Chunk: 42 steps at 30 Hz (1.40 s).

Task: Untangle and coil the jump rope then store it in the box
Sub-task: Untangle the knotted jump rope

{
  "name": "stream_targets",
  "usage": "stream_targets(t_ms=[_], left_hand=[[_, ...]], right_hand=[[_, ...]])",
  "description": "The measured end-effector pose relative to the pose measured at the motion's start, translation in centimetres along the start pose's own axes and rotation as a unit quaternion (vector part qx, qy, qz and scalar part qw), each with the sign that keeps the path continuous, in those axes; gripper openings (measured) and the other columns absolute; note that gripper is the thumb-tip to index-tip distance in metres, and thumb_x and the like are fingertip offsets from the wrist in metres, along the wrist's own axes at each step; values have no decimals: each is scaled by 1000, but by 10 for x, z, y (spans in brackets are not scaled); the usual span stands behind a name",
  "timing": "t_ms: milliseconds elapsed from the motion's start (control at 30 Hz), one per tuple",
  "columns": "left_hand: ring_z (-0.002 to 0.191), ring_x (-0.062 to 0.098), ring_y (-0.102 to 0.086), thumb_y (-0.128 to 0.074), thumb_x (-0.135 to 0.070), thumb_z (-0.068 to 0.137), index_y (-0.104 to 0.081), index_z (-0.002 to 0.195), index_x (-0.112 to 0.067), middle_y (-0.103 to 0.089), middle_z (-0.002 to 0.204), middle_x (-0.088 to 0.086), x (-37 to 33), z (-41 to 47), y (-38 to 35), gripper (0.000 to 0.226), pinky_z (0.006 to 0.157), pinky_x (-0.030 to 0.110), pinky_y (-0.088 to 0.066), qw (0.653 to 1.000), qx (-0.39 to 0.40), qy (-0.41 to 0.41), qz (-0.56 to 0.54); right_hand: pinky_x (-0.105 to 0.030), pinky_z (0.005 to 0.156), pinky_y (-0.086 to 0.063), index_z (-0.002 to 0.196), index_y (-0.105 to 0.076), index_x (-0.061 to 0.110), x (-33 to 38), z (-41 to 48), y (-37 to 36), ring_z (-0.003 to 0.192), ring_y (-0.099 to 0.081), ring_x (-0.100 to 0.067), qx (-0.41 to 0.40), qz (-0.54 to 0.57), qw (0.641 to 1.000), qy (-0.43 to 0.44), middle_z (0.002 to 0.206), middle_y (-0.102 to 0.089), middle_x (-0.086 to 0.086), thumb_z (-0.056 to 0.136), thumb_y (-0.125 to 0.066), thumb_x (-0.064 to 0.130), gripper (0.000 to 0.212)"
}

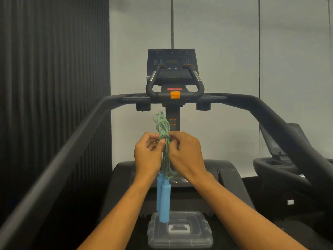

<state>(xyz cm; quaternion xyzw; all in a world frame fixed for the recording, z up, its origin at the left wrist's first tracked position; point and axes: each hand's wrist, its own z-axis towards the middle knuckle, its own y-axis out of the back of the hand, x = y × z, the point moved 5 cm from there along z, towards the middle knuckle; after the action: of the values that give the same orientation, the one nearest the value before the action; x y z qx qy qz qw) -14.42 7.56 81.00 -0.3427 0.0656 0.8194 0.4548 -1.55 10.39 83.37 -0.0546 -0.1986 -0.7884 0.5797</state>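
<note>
A green braided jump rope (163, 126) is bundled and knotted at chest height, its loops sticking up above my fingers. My left hand (148, 156) and my right hand (186, 154) both pinch the knot from either side. Strands hang down between my palms to two light-blue foam handles (163, 197), which dangle side by side. Directly below them a clear plastic box (180, 237) with its lid shut and a white handle lies on the treadmill belt.
I stand on a black treadmill; its console (172, 66) with an orange knob is straight ahead, and its side rails (59, 156) run down both sides. A second machine (281, 159) stands at the right. A dark ribbed wall fills the left.
</note>
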Motion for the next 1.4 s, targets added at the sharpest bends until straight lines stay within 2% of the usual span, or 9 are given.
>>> stream_targets(t_ms=[200, 467, 567, 667, 800, 900, 1100, 1233, 1400], left_hand=[[91, 15, -75, -70, 2, 88, -78, 97, -15, -76, 98, 4, -6, -8, -3, 20, 82, 27, -60, 998, 11, -44, 45], [103, 4, -69, -56, 5, 84, -79, 107, -16, -76, 108, -5, -11, -11, -1, 39, 82, 19, -54, 992, 54, -73, 87], [94, 6, -73, -54, 12, 84, -78, 95, -10, -79, 97, 0, -11, -6, 2, 34, 78, 15, -53, 998, 43, -35, 29], [93, 15, -75, -57, 17, 83, -75, 88, -4, -79, 93, 9, -12, -3, 3, 27, 79, 18, -55, 999, 39, -22, -23], [94, 29, -75, -73, -4, 83, -66, 87, -9, -76, 94, 20, -8, 3, 5, 10, 85, 32, -58, 996, 22, 1, -85], [93, 26, -73, -77, -7, 85, -65, 95, -10, -73, 97, 19, -5, 8, 4, 16, 87, 37, -57, 996, 11, 22, -90], [93, 12, -71, -66, -29, 96, -71, 113, -20, -71, 105, 3, -8, 9, -17, 20, 74, 21, -57, 991, 121, 60, -11], [80, 22, -73, -63, -24, 98, -70, 109, -22, -68, 96, 4, -10, 14, -20, 13, 74, 37, -60, 989, 136, 20, 55], [93, 34, -73, -65, -22, 96, -71, 101, -24, -70, 97, 3, -6, 21, -13, 8, 87, 54, -59, 989, 128, 35, 71]], right_hand=[[-25, 77, -56, 96, -77, 17, -9, 7, -8, 82, -69, -7, 42, 74, 994, -68, 85, -76, 5, 94, -62, 41, 28], [-8, 51, -43, 78, -66, 7, -31, 15, -6, 62, -67, -18, 45, 167, 971, -166, 70, -69, -7, 101, -55, 16, 28], [-23, 59, -55, 88, -64, -3, -42, 16, -12, 75, -71, -30, 68, 207, 955, -202, 80, -72, -15, 103, -50, 14, 27], [-39, 74, -59, 92, -67, 12, -44, 16, -16, 82, -73, -23, 93, 254, 940, -210, 89, -76, -7, 104, -46, 10, 25], [-50, 90, -58, 110, -69, 13, -45, 18, -16, 95, -74, -25, 88, 276, 933, -215, 101, -77, -7, 104, -44, 10, 26], [-52, 90, -58, 113, -68, 11, -44, 17, -15, 95, -74, -25, 86, 291, 927, -218, 101, -77, -7, 104, -43, 9, 27], [-47, 87, -60, 114, -70, 14, -36, 17, -11, 96, -72, -26, 85, 288, 933, -196, 99, -75, -5, 104, -48, 11, 25], [-48, 80, -59, 102, -71, 12, -35, 17, -8, 87, -71, -31, 98, 256, 945, -178, 90, -73, -11, 103, -50, 9, 21], [-26, 67, -55, 96, -69, 8, -32, 18, 0, 71, -62, -16, 128, 215, 958, -143, 80, -66, -12, 99, -56, 7, 14]])
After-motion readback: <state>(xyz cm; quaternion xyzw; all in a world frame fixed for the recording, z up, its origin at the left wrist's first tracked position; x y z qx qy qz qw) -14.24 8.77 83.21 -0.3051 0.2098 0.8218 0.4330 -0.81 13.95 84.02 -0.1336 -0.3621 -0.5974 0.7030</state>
